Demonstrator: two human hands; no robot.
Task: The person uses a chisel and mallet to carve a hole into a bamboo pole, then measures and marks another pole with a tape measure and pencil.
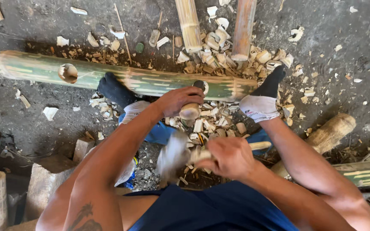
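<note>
Left hand is gripping a chisel handle planted on the green bamboo pole, lying nine-to-three; right hand is clasping a blurred mallet at six o'clock of the chisel.

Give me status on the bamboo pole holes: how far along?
Done: one round hole is cut near the far end of the green bamboo pole, and chips cover the floor. In hand: left hand holds a chisel at a second hole; right hand swings a blurred mallet. That hole's depth can't be judged.
</note>
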